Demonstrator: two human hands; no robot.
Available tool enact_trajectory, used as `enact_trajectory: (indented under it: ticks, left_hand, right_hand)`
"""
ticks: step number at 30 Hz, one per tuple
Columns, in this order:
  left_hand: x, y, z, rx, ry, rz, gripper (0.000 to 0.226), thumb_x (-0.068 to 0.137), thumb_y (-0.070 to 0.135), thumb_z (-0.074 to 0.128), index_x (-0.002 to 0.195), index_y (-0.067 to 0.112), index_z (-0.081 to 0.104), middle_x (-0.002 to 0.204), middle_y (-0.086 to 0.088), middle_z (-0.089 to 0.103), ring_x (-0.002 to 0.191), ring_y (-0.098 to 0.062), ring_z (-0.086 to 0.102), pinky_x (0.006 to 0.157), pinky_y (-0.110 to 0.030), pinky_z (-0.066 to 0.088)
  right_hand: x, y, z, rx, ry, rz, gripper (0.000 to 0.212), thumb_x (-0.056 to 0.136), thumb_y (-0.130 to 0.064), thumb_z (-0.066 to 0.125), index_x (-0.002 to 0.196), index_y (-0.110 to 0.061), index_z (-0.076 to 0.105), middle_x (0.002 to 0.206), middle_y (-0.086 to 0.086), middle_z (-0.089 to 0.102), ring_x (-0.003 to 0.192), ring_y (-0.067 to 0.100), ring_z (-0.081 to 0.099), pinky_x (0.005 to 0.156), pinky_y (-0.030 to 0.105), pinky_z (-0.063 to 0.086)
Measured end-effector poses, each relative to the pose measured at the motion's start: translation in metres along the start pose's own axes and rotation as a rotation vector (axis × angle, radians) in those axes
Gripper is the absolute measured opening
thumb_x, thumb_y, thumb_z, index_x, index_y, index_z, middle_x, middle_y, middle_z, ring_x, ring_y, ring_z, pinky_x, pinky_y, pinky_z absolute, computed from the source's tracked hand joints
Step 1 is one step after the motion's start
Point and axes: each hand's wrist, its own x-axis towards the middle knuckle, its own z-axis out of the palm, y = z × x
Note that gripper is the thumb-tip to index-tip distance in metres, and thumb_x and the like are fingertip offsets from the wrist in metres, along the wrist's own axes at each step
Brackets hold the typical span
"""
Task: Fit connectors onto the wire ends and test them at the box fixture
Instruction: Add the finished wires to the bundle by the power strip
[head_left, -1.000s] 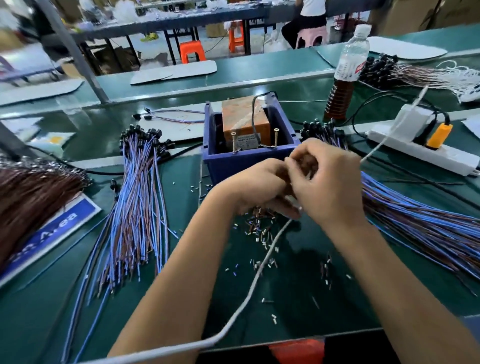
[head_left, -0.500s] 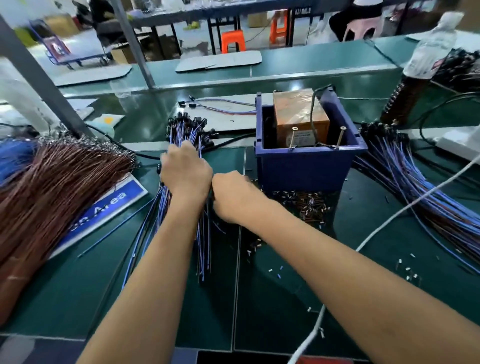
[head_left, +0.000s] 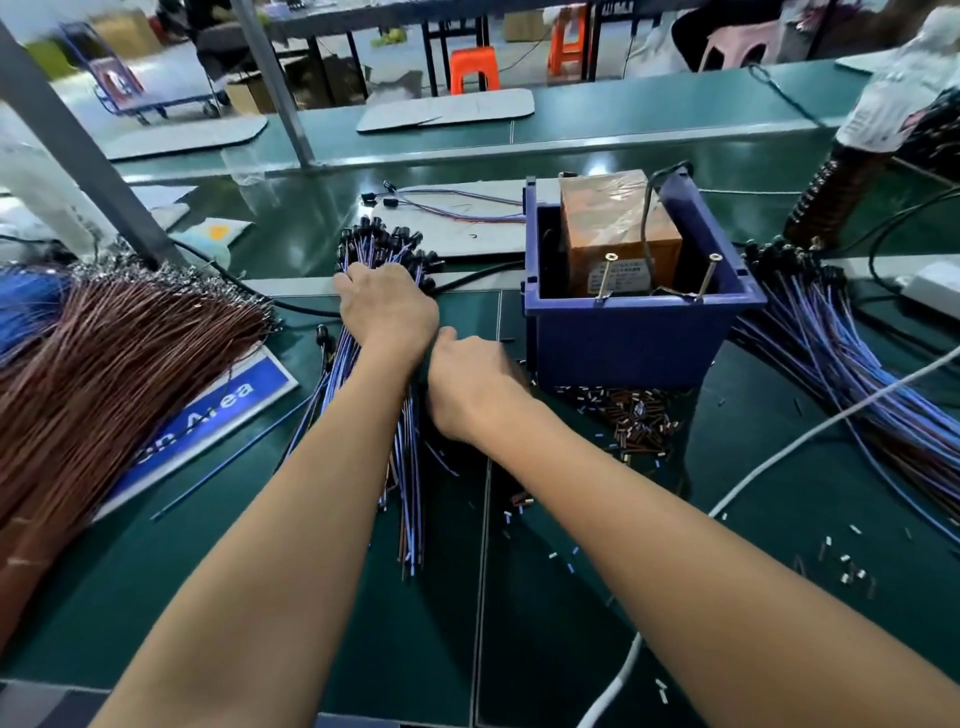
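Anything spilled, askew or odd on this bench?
Yes: small loose metal connectors lie scattered over the green bench mat in front of the blue plastic box fixture, with strays further right. They look spilled, not contained.

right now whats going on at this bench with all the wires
A person is working through bundles of wire leads on a green bench. The left hand rests on the bundle of blue and brown leads with black connector ends, fingers curled into it. The right hand sits beside it over the same bundle, and what it holds is hidden. The blue box fixture stands just to the right with loose small terminals scattered in front. Another lead bundle lies to its right.
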Motion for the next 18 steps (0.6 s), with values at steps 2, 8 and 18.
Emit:
enact_trajectory:
  ticks: [2,8,18]
  left_hand:
    - [-0.001,0.003,-0.007,-0.338,-0.017,-0.081,0.028,0.104,0.025,0.048,0.116,0.004,0.06,0.124,-0.021,0.064,0.119,-0.039,0.058,0.099,-0.042,0.046]
    - [-0.017,0.031,-0.057,-1.905,-0.303,-0.427,0.024,0.114,0.022,0.032,0.092,0.018,0.04,0.069,0.003,0.046,0.037,-0.005,0.033,0.033,-0.015,0.023]
    - [-0.033,0.015,-0.111,-2.351,-0.282,-0.234,0.04,0.11,0.013,0.029,0.074,0.018,0.046,0.054,0.007,0.031,0.042,-0.007,0.016,0.037,-0.019,0.011]
  right_hand:
    - [-0.006,0.002,0.005,0.092,0.031,-0.034,0.027,0.105,-0.033,0.048,0.119,-0.011,0.044,0.116,0.02,0.063,0.104,0.042,0.059,0.076,0.04,0.039]
    - [-0.031,0.011,0.001,0.717,0.173,-0.161,0.035,0.112,-0.026,0.037,0.086,-0.008,0.053,0.088,0.017,0.063,0.084,0.035,0.059,0.076,0.045,0.047]
    - [-0.07,0.099,-0.034,0.972,0.166,-0.297,0.026,0.111,-0.013,0.046,0.108,-0.01,0.072,0.064,0.0,0.066,0.048,0.011,0.049,0.05,0.022,0.042]
